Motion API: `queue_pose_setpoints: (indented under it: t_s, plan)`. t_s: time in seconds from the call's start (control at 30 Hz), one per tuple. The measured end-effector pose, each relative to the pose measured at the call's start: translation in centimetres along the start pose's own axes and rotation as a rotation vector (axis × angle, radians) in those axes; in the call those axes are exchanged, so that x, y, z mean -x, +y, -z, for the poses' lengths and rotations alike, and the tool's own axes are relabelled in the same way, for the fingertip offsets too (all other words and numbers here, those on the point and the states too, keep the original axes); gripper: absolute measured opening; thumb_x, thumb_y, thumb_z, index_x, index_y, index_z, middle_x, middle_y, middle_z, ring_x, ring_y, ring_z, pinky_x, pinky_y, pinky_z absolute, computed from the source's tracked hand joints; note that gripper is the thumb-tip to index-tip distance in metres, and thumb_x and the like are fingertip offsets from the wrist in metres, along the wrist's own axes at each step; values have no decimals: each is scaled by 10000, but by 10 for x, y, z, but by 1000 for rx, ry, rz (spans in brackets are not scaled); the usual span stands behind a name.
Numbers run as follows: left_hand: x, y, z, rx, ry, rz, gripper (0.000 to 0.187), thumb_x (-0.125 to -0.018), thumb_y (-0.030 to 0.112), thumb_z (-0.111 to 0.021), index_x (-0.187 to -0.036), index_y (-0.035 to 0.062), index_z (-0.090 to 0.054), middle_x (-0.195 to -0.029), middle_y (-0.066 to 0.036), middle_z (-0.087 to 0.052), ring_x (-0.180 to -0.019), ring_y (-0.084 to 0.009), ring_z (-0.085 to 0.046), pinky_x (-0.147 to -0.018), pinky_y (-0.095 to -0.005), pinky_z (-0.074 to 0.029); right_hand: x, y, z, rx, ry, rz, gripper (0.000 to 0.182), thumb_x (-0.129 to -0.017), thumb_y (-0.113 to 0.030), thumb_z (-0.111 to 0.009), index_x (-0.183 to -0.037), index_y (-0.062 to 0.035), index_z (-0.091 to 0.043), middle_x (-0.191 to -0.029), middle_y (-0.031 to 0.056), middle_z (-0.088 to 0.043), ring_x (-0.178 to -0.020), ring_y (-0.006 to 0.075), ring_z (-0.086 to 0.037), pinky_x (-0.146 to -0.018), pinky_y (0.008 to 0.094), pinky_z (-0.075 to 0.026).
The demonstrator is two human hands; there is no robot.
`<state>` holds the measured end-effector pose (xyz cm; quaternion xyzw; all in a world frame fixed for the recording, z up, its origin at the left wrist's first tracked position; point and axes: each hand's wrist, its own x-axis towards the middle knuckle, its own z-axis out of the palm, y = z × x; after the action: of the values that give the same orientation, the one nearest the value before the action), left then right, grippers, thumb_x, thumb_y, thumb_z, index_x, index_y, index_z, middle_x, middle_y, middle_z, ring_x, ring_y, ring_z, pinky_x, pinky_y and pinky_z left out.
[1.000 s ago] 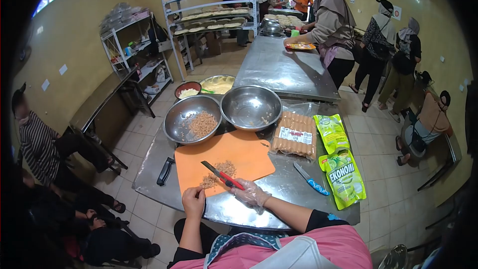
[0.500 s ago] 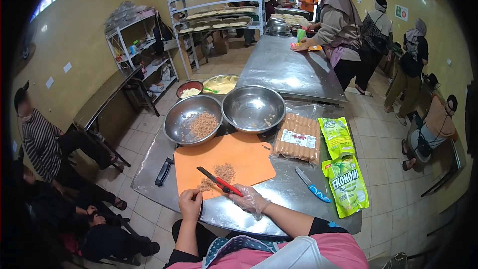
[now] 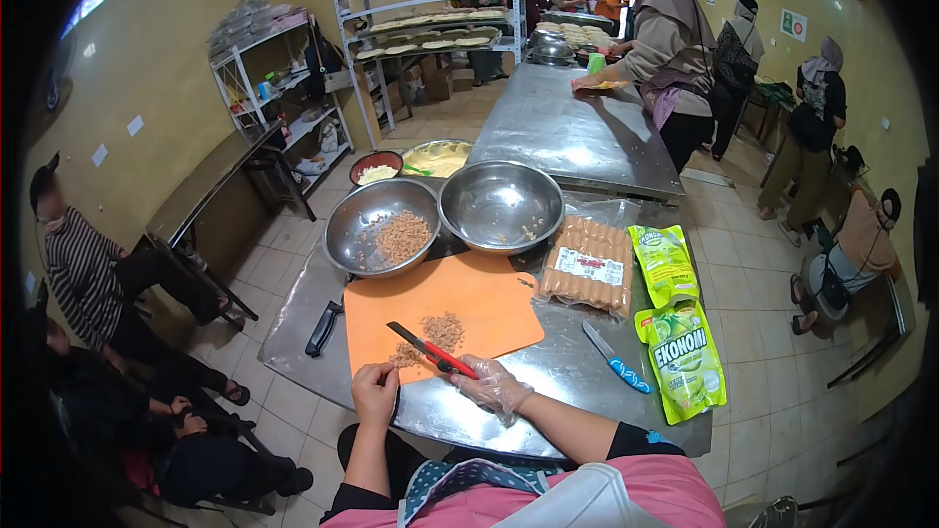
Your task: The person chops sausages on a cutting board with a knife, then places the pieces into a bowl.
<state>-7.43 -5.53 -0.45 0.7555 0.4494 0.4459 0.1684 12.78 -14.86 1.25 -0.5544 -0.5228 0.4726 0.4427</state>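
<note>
In my gloved right hand [image 3: 494, 387] is a red-handled knife [image 3: 432, 348], its dark blade angled up and left over the orange cutting board [image 3: 499, 308]. Chopped brownish pieces [image 3: 443, 331] lie on the board beside and under the blade. My bare left hand [image 3: 376, 393] is at the board's lower left edge, fingers pinched together; whatever they hold, if anything, is too small to make out. Behind the board stand a metal bowl [image 3: 337, 235] with more chopped pieces [image 3: 402, 237] and a second metal bowl [image 3: 499, 203] with a few bits inside.
A sausage pack [image 3: 587, 267], two green pouches [image 3: 668, 264] [image 3: 682, 360] and a blue-handled knife [image 3: 628, 374] lie at the right. A black-handled tool [image 3: 324, 329] is left of the board. Across the far table [image 3: 577, 127] a person [image 3: 665, 39] leans; others sit at the left.
The view has shifted slightly. My hands and the knife keep nearly the same pose over the board. At the far table, the person's arm and the item by it have moved a little.
</note>
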Motion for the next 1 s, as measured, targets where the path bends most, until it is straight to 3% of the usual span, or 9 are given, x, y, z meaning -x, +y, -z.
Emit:
queue_pose_setpoints:
  t_s: [0.1,0.17,0.3,0.37,0.43,0.77,0.83,1.0]
  plan:
    - [0,3,1,2,-8,16,80,-690,39,-670,-752,-8,-656,-696,-114,-617,-593,-189,-600,-563,-273,-477,0,-2,1,-17,-19,-28,183,-865,-236,-541,-949,-75,-562,-634,-15,-468,-557,74,-449,-500,245,-382]
    - [0,3,1,2,-13,28,81,-689,40,-671,-754,-6,-656,-697,-114,-618,-592,-189,-599,-563,-273,-477,-1,-2,2,-15,-49,-104,200,-866,-174,-560,-1020,-47,-579,-736,-10,-546,-644,62,-483,-572,208,-409]
    - [0,2,0,-4,2,1,85,-685,44,-676,-755,-2,-659,-700,-112,-620,-591,-190,-598,-562,-276,-477,2,-5,2,6,-42,-85,198,-867,-174,-558,-1018,-48,-581,-739,-13,-548,-643,60,-483,-571,209,-410]
    - [0,2,0,-11,1,1,86,-684,45,-678,-753,-2,-659,-701,-112,-621,-592,-191,-599,-563,-276,-477,-1,4,0,16,0,11,205,-861,-230,-542,-978,-64,-570,-668,16,-504,-592,95,-474,-536,258,-403]
    - [0,3,0,18,12,20,72,-674,37,-662,-738,5,-650,-679,-112,-605,-596,-221,-580,-563,-313,-465,-1,5,0,15,-5,3,208,-860,-232,-543,-980,-65,-571,-666,20,-505,-593,95,-476,-536,258,-403]
    - [0,3,1,23,8,27,66,-675,31,-659,-735,7,-648,-691,-119,-610,-609,-228,-589,-571,-311,-474,3,-8,0,12,0,-45,205,-860,-229,-543,-979,-65,-571,-658,9,-504,-578,91,-471,-528,250,-402]
    - [0,1,0,18,-2,23,96,-678,43,-676,-755,-10,-655,-719,-116,-622,-605,-187,-602,-575,-275,-484,3,-10,1,18,0,-58,200,-859,-225,-545,-977,-65,-571,-660,7,-503,-583,89,-470,-531,249,-402]
    - [1,-1,0,13,-4,23,97,-678,40,-677,-758,-9,-653,-726,-115,-625,-613,-185,-604,-578,-274,-484,4,-8,1,-11,-14,-49,191,-858,-220,-546,-968,-65,-569,-666,2,-499,-592,87,-469,-539,246,-400]
